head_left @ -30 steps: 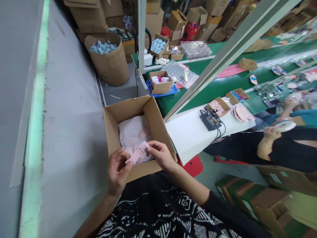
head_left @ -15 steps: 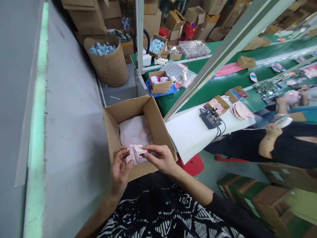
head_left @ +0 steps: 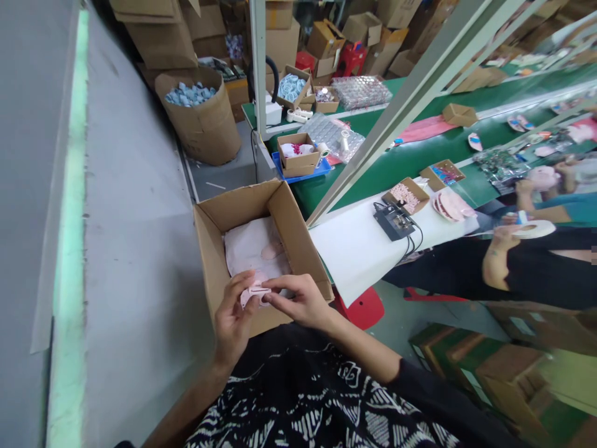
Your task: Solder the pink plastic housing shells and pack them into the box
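Both hands meet over the near side of an open cardboard box. My left hand is closed on a small pale pink plastic part, its thumb in front and fingers behind. My right hand pinches the right end of the same part between thumb and fingertips. Inside the box, a white sheet or bag lies with a pinkish shape under or on it.
A grey wall stands on the left. To the right, a white-covered bench holds a black device and a box of small pink parts. A red stool is below. Co-workers' hands hold parts at the far right.
My left hand has moved right and slightly inward, closing on the pink part. The pink pieces, formerly spread apart, are now together between both hands. A co-worker's hand holds a white part at a different angle.
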### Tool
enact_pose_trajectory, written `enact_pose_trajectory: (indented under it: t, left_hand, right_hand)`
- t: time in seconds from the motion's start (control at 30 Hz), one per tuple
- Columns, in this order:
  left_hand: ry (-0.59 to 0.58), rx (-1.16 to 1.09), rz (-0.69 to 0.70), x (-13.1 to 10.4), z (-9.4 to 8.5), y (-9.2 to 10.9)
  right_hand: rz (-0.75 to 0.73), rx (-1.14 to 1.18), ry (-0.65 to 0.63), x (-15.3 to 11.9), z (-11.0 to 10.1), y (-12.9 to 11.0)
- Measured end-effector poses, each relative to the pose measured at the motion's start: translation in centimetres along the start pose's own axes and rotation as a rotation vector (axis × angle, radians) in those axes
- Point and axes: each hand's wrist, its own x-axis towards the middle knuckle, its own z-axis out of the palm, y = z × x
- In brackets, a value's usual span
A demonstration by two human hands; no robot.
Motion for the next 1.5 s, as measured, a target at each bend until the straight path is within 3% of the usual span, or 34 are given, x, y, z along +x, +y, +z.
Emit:
enact_pose_trajectory:
  t: [0.17, 0.27, 0.57, 0.8, 1.03, 1.3, 1.5]
  left_hand:
    - [-0.064, 0.123, 0.183, 0.3, -0.2, -0.1]
    - [-0.114, 0.159, 0.217, 0.2, -0.3, -0.3]
    - [-0.174, 0.280, 0.071, -0.4, -0.3, 0.2]
    - [-0.158, 0.336, 0.106, 0.2, -0.5, 0.8]
    - [-0.218, 0.331, 0.036, 0.2, -0.5, 1.6]
    - [-0.248, 0.265, -0.249, -0.1, -0.8, 1.5]
    - [-0.259, 0.179, -0.222, 0.3, -0.5, 2.4]
  right_hand:
    - [-0.051, -0.061, -0.048, 0.1, -0.3, -0.4]
    - [-0.046, -0.044, -0.045, -0.3, -0.5, -0.5]
    - [0.383, 0.478, -0.023, -0.4, 0.4, 0.8]
    - [0.352, 0.390, -0.071, -0.3, 0.2, 1.0]
    - [0.407, 0.528, 0.021, -0.3, 0.8, 1.6]
    - [0.498, 0.558, -0.099, 0.1, 0.4, 1.9]
    - [0.437, 0.310, -0.221, 0.2, 0.4, 1.8]
